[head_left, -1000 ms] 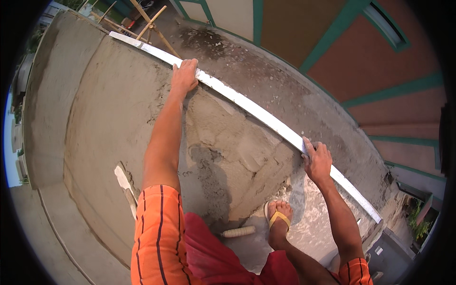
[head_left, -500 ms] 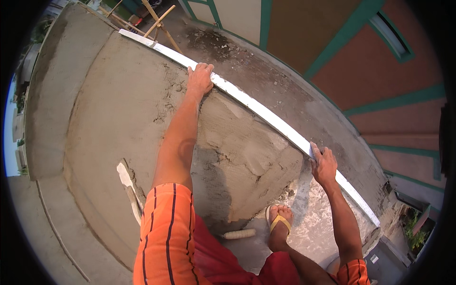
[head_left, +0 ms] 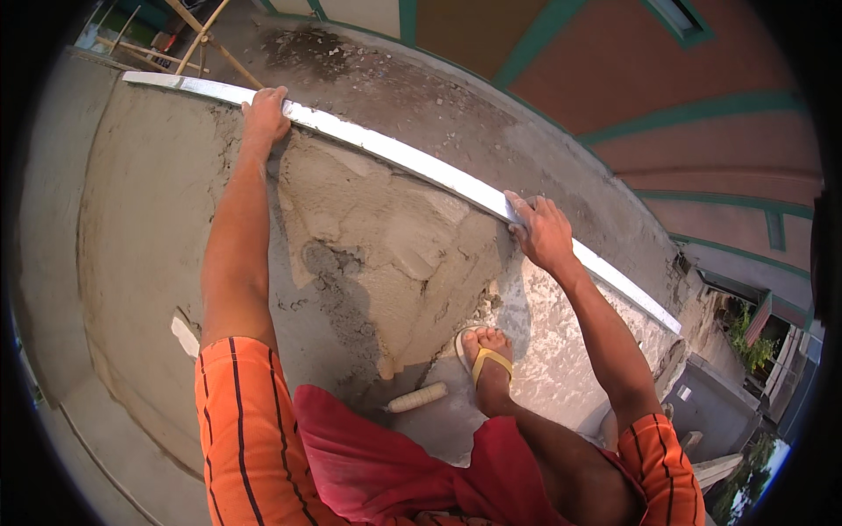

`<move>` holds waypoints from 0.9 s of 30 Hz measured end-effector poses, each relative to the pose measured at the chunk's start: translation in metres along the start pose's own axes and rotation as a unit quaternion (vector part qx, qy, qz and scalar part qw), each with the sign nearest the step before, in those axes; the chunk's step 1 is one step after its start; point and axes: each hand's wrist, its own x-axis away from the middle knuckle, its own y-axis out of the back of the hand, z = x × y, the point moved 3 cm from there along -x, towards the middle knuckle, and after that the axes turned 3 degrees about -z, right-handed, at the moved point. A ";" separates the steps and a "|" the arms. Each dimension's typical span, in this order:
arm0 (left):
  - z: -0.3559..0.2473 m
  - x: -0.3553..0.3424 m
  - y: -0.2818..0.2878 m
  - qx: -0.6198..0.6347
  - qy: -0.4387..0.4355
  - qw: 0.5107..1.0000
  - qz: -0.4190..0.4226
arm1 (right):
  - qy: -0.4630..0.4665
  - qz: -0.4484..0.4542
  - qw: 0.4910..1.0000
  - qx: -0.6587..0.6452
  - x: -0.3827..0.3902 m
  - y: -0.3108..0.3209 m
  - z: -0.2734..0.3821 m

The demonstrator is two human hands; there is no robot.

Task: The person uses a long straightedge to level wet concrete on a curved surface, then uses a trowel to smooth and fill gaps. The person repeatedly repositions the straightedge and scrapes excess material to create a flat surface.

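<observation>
A long white straightedge bar [head_left: 395,150] lies slantwise along the far edge of a bed of wet mortar [head_left: 377,210]. My left hand [head_left: 267,114] grips it toward its far-left part, fingers wrapped over the edge. Farther right, my right hand [head_left: 541,230] is closed round the same bar, with the thumb on its upper side. Smooth grey mortar spreads on the left, while the surface below the bar is rough and lumpy. A whitish flat tool [head_left: 185,333] is partly hidden behind my left arm.
My foot in a yellow-strapped sandal [head_left: 488,353] stands on pale, rough floor. Beside it lies a ribbed cream handle [head_left: 417,398], its tool end hidden. Bamboo poles [head_left: 203,39] rise at the far left. Beyond a lower strip of ground stands a brown wall [head_left: 649,88] with green bands.
The view has turned and shifted, so the bar and both hands appear farther left. Both hands keep hold of the bar. More of the right-hand edge shows, and my left arm covers more of the flat tool.
</observation>
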 end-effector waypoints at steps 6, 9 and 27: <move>-0.003 0.001 0.000 0.022 0.006 0.999 -0.026 | 0.015 0.015 1.000 0.015 0.000 -0.005 -0.006; -0.008 0.009 0.001 0.018 -0.001 0.999 -0.030 | 0.007 0.030 0.999 0.025 0.006 0.005 -0.004; 0.005 0.024 -0.002 0.048 -0.014 0.997 -0.051 | 0.010 0.049 0.999 -0.004 0.022 0.020 0.015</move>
